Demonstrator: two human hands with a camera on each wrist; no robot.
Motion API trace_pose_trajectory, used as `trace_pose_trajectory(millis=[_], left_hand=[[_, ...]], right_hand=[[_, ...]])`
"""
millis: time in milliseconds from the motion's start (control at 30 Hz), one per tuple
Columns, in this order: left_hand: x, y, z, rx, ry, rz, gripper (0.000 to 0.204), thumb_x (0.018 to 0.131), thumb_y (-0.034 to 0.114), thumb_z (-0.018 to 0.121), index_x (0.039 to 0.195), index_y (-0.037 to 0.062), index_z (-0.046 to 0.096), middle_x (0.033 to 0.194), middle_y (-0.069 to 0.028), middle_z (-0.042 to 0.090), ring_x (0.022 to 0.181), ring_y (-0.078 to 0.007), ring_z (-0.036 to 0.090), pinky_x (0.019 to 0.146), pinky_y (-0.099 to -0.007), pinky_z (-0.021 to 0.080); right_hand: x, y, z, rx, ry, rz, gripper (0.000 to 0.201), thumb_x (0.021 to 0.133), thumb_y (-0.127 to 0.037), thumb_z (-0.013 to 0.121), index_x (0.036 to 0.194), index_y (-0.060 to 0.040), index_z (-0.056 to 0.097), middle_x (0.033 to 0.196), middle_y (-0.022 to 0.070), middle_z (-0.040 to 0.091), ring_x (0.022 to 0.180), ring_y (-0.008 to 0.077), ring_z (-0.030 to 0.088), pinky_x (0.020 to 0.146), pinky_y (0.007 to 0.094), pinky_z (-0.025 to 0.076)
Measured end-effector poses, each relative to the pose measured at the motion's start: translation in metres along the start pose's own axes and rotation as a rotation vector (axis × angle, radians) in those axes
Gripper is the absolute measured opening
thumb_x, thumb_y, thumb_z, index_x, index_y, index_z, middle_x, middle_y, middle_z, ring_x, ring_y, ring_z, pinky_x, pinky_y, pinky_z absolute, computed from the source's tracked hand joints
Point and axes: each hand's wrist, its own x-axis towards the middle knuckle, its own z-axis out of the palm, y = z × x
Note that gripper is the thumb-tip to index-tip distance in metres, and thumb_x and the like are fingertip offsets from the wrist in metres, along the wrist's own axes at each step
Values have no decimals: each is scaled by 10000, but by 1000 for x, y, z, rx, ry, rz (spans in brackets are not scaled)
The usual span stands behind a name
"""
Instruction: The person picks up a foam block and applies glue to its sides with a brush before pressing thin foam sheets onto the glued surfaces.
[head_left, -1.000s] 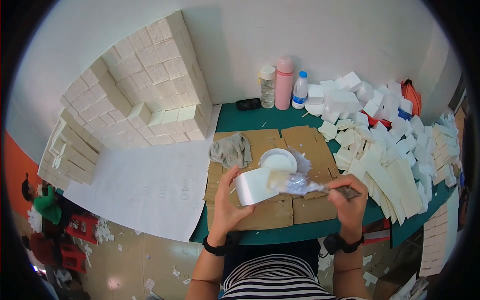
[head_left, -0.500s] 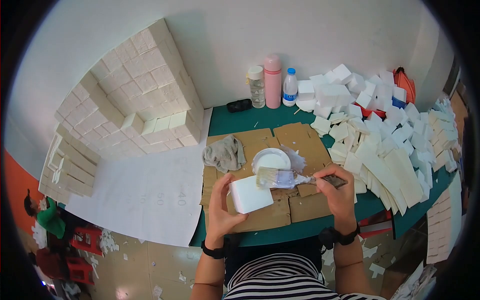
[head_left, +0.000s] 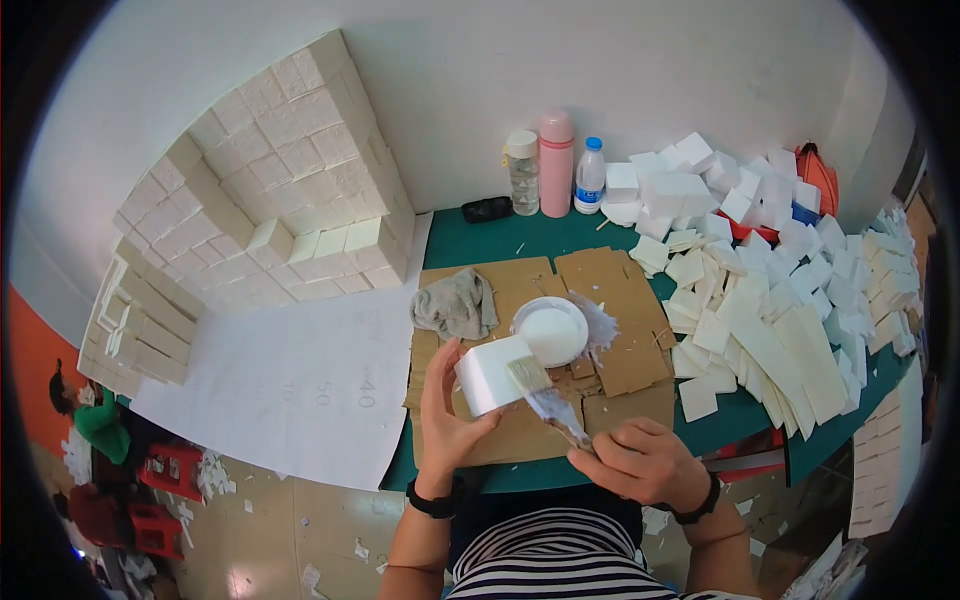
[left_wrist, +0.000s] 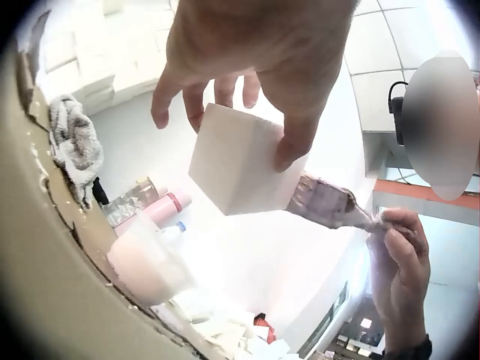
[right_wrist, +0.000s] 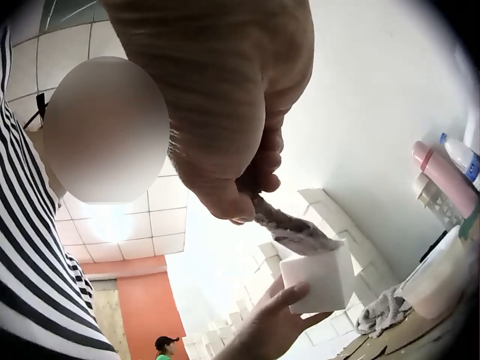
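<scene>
My left hand [head_left: 446, 432] grips a white block [head_left: 487, 374] by its sides, thumb on one side and fingers on the other, raised over the cardboard. In my right hand [head_left: 645, 462] is the handle of a paintbrush [head_left: 553, 407], its ferrule coated in whitish paste. The bristles lie against the block's upper face near its right edge. Just behind the block stands a round white tub [head_left: 553, 331] of white paste. In the left wrist view the block [left_wrist: 241, 161] sits between thumb and fingers, with the paintbrush [left_wrist: 324, 202] meeting its far side.
A grey cloth [head_left: 455, 304] lies on the cardboard [head_left: 615, 290]. White blocks and strips [head_left: 770, 340] are heaped at the right. Stacked blocks [head_left: 290, 160] form a wall at the left on a printed sheet [head_left: 290, 400]. A pink flask [head_left: 556, 170] and two bottles stand behind.
My right hand has come down and toward my body, turning the paintbrush from nearly level to a slant. The bristles stay on the block, which my left hand has tilted.
</scene>
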Motion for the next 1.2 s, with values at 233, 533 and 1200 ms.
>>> trace_pose_trajectory(millis=[233,533,1200], left_hand=[[0,1,-2,137,2,33,922,582,50,775,1402,21,355,1288,-114,485,1224,-243,483,1077,-389,361],[-1,5,0,229,-31,116,890,590,35,767,1390,17,378,1298,-128,484,1236,-246,475,1081,-388,359],[-17,-2,-2,-29,6,-75,910,611,14,765,1421,24,350,1366,-123,459,1283,-251,437,1076,-380,351]], right_hand=[[-8,4,-31,74,-14,103,352,672,-55,709,1019,-111,698,879,10,538,719,153,526,624,284,461],[-1,4,-1,13,8,20,349,635,-42,746,974,-119,720,873,9,540,672,182,533,596,297,465],[-51,96,100,1332,620,1300,381,905,-109,634,1261,-26,529,986,101,660,804,138,624,740,264,512]])
